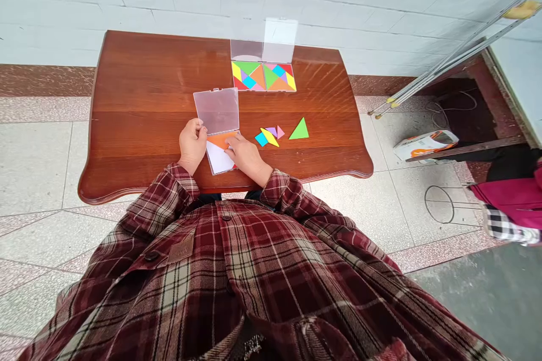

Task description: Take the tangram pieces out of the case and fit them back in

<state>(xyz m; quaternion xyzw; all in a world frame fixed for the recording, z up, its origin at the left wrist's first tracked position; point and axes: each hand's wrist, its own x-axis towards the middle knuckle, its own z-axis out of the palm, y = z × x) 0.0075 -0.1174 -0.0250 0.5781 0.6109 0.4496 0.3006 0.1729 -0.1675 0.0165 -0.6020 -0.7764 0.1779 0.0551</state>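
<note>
Your left hand (pixel 192 145) curls closed, gripping the clear lid (pixel 216 111) of a plastic tangram case (pixel 220 158) at the table's (pixel 139 79) front edge. Your right hand (pixel 248 158) rests extended on the case's orange and white tiles (pixel 219 140), with loose tangram pieces (pixel 266 136) just beside it.

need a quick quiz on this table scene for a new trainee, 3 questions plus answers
1. True or false: the left hand holds the clear lid of the near box.
2. Multiple choice: what colour is the biggest loose triangle on the wooden table? A green, B pink, C blue.
3. Short answer: is the box by the wall open or shut?

Key: 1 true; 2 A; 3 open
</note>
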